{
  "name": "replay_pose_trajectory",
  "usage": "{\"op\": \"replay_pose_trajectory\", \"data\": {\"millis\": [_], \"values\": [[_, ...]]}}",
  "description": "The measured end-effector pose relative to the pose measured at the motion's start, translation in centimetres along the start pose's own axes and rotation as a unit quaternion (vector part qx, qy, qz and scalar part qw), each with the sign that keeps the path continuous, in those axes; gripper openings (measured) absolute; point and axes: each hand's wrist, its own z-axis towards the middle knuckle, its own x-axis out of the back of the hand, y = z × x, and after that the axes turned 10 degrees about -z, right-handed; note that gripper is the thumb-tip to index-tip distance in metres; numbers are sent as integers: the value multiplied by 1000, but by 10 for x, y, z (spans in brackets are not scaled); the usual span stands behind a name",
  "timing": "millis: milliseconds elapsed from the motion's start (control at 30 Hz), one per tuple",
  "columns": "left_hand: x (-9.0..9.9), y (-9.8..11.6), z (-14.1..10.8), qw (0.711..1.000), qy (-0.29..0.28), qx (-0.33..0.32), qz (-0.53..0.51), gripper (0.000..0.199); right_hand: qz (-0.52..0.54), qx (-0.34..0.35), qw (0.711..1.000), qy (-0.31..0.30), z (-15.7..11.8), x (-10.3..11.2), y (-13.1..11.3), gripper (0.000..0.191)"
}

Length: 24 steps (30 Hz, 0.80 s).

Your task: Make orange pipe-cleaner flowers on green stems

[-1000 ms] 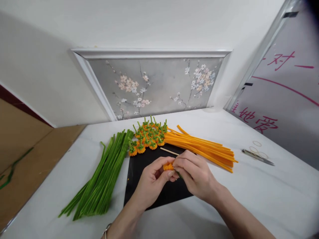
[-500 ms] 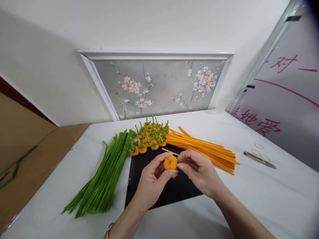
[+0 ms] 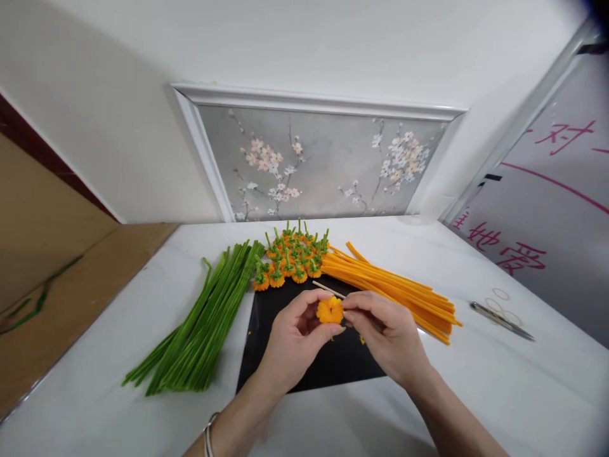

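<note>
Between thumb and fingers, my left hand (image 3: 294, 339) holds a small orange fuzzy flower (image 3: 330, 310) above a black mat (image 3: 271, 317). My right hand (image 3: 392, 333) has its thumb and fingertips pinched at the flower's right edge. A thin pale stick (image 3: 327, 289) lies just beyond the hands, its right end hidden behind my right hand. Several orange flowers with green stems (image 3: 288, 260) stand grouped behind the mat. Green fuzzy stems (image 3: 204, 330) lie in a bundle on the left, and orange ones (image 3: 394, 282) on the right.
Tweezers (image 3: 502, 320) and thin rings (image 3: 500, 294) lie on the white table (image 3: 499, 393) at the right. Brown cardboard (image 3: 47, 292) stands along the left side. Behind the table is a wall with a framed floral panel (image 3: 323, 158); a board with red writing (image 3: 547, 203) is at the right.
The camera view has tilted and shifted slightly. The flower's face shows a little more roundly between my fingers, and both hands keep their grip around it.
</note>
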Motion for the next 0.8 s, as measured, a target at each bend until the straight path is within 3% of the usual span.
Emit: {"op": "replay_pose_trajectory", "data": {"millis": [133,267,367,467,633,800], "values": [[3,-2,-2,1000,-5,-4,27,33,68,-74,995,5,1,2,1,21],[5,-3,-2,995,-24,-18,91,32,134,-121,983,-29,2,1,-2,22],[3,-4,-1,993,-35,-21,114,29,99,-131,985,-50,0,-4,-2,17],[2,-6,0,993,-34,-26,113,27,6,-99,995,-31,-2,-9,1,12],[1,-12,-1,995,26,-15,90,18,-61,-72,995,-12,-2,-12,4,14],[-3,-11,-2,991,83,85,-54,20,1,-118,993,-29,-2,-13,4,14]]}}
